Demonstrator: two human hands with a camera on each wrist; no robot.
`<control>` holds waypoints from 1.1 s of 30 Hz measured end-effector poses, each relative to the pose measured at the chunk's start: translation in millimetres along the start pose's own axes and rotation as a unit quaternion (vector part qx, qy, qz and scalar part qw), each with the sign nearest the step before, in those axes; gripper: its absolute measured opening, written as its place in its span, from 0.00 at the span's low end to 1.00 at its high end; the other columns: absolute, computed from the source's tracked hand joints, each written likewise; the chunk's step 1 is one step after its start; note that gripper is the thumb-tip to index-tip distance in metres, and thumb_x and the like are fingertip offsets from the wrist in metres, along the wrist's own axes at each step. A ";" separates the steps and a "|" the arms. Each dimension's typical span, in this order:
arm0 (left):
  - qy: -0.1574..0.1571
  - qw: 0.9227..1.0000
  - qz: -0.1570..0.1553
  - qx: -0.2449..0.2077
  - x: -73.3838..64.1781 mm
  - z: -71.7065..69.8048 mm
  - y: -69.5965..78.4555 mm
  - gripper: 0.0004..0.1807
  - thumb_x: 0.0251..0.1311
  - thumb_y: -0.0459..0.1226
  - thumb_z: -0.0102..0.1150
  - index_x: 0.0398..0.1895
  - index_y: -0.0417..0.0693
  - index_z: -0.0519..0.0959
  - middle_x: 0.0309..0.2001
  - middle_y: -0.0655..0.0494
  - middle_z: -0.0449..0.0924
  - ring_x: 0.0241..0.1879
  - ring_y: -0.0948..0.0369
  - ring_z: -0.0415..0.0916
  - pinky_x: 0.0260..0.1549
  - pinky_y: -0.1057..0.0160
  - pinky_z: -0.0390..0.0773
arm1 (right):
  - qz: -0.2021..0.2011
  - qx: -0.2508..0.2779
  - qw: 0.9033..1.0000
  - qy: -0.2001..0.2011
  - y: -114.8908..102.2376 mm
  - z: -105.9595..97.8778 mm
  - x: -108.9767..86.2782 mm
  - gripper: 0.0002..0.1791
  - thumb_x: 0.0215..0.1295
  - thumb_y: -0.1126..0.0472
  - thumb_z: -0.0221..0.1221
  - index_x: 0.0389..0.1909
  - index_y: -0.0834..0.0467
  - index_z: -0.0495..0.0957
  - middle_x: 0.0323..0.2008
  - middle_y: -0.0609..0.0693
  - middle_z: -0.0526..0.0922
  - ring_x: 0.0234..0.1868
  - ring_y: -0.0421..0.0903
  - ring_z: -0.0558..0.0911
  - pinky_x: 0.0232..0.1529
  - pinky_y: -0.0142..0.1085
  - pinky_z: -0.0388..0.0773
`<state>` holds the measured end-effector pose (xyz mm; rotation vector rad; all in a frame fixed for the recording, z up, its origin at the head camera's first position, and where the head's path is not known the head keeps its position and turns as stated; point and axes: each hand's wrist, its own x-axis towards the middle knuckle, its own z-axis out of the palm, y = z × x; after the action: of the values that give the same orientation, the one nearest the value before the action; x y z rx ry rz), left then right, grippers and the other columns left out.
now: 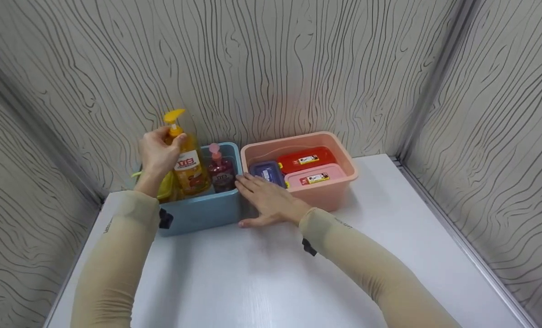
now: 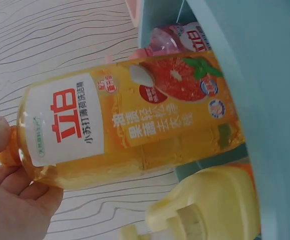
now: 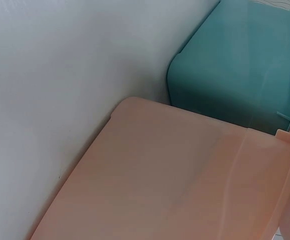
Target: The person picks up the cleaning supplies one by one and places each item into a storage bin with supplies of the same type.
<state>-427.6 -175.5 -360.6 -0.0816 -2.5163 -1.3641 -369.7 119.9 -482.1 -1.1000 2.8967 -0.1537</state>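
My left hand (image 1: pixel 158 151) grips the orange dish soap bottle (image 1: pixel 191 176) at its neck, just below the yellow pump. Upright, with a white label with red characters, the bottle has its lower part inside the blue bin (image 1: pixel 200 214). In the left wrist view, thumb and fingers close around the bottle's orange collar. Beside it in the bin stand a pink pump bottle (image 1: pixel 222 176) and a yellow bottle (image 2: pixel 205 200), partly hidden by my left arm in the head view. My right hand (image 1: pixel 271 200) lies with straight fingers, fingertips at the adjoining rims of the blue and pink bins.
The pink bin (image 1: pixel 344 182) stands right of the blue one, holding a dark blue-lidded box (image 1: pixel 267 173), a red-lidded box (image 1: pixel 294 158) and a pink-lidded box (image 1: pixel 298 176). Both bins sit on the white table (image 1: pixel 253 282) near the patterned back wall (image 1: pixel 271 68).
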 end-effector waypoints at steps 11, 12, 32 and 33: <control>0.003 0.999 -0.047 -0.022 0.0 24.2 -18.9 0.28 0.83 0.46 0.63 0.78 0.42 0.77 0.73 0.41 0.84 0.66 0.44 0.85 0.77 0.43 0.81 | 0.006 -0.009 1.000 -0.003 -0.3 0.1 -0.2 0.66 0.69 0.16 0.50 0.95 0.50 0.40 0.95 0.50 0.42 0.97 0.54 0.42 0.95 0.54 0.45; 0.003 0.999 -0.048 -0.019 0.3 26.2 -21.5 0.28 0.84 0.46 0.63 0.78 0.42 0.77 0.73 0.41 0.84 0.66 0.44 0.85 0.77 0.43 0.81 | 0.008 -0.008 1.000 -0.004 -0.2 0.2 -0.3 0.66 0.69 0.16 0.50 0.95 0.49 0.40 0.95 0.50 0.41 0.97 0.53 0.41 0.95 0.55 0.45; -0.035 0.994 -0.095 0.031 3.2 42.7 -53.9 0.23 0.84 0.42 0.62 0.72 0.38 0.81 0.63 0.38 0.86 0.58 0.44 0.81 0.72 0.41 0.84 | 0.001 0.001 1.000 0.001 -0.3 -0.6 -0.2 0.65 0.69 0.17 0.51 0.95 0.50 0.40 0.95 0.50 0.42 0.96 0.54 0.42 0.95 0.57 0.47; -0.038 0.994 -0.099 0.031 2.9 42.5 -54.0 0.22 0.84 0.42 0.62 0.71 0.38 0.81 0.63 0.38 0.86 0.57 0.45 0.81 0.71 0.42 0.85 | 0.001 -0.001 1.000 0.001 -0.1 -0.6 -0.4 0.65 0.69 0.17 0.51 0.95 0.50 0.40 0.95 0.50 0.42 0.97 0.54 0.42 0.95 0.57 0.47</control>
<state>-449.2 -170.4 -425.7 0.1345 -2.6889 -1.3775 -369.4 120.1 -481.5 -1.0979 2.9000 -0.1535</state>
